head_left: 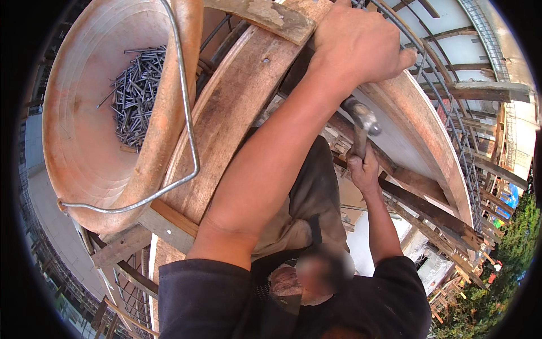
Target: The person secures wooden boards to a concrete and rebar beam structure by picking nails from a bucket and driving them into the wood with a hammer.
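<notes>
My right hand (365, 167) is closed around the handle of a hammer (364, 116), whose metal head points up, below my left wrist. Across the top centre stretches my left arm, and the left hand (361, 46) lies over the upper edge of the curved wooden formwork (415, 107), beside thin steel bars. Its fingers look curled; their tips and whatever they hold are hidden. To the left of that arm sits a worn orange-white bucket (70, 124) with a pile of loose nails (140, 93) in it. A bent wire handle (189, 121) hangs over its rim.
A curved plank (240, 107) runs between the bucket and my left arm, with a short board (271, 18) across its top. Timber braces (429, 206) cross below the hammer. A steel bar cage (468, 152) follows the right side, with green plants (508, 254) far below.
</notes>
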Tool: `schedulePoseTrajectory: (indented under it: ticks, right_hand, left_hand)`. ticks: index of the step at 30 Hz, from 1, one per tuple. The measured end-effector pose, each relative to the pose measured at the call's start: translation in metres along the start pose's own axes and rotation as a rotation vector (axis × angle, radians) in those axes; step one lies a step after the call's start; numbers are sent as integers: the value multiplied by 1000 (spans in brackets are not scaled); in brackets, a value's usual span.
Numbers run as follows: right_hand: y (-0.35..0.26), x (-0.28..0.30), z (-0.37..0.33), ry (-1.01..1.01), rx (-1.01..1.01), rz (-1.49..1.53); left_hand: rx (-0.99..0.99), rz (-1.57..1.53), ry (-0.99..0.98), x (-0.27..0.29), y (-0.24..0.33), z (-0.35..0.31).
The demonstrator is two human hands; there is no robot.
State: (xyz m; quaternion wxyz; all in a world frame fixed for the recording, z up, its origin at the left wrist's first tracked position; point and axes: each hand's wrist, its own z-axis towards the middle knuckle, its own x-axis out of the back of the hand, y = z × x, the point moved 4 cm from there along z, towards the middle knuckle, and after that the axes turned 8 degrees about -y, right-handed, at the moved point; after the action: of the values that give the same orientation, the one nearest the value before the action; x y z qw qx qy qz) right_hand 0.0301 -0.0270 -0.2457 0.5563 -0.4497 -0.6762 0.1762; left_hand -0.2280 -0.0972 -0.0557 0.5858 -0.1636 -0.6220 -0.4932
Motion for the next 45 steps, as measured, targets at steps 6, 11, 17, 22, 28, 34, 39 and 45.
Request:
schedulePoseTrajectory:
  ticks: [6,11,17,22,28,34,39,45]
  right_hand:
    - [90,-8,42,-16,-236,-309]
    - [-1,8,2,58,97,154]
    - [81,1,35,91,-35,-218]
    - [3,6,5,-14,67,71]
    - [95,-8,47,-6,-134,-220]
    - [44,6,12,139,302,66]
    - [103,-4,54,-63,-161,-205]
    - [87,-14,32,-43,-143,-180]
  left_hand:
    - [7,21,38,3,13,7]
    - [86,14,-137,1,1,-1]
    - [0,1,-1,4,13,12]
    - [82,25,-79,13,3,-1]
    - [3,36,70,8,12,10]
    - [-62,-37,-45,24,9,3]
    - [-53,69,132,5,10,12]
    - [8,39,22,0,18,12]
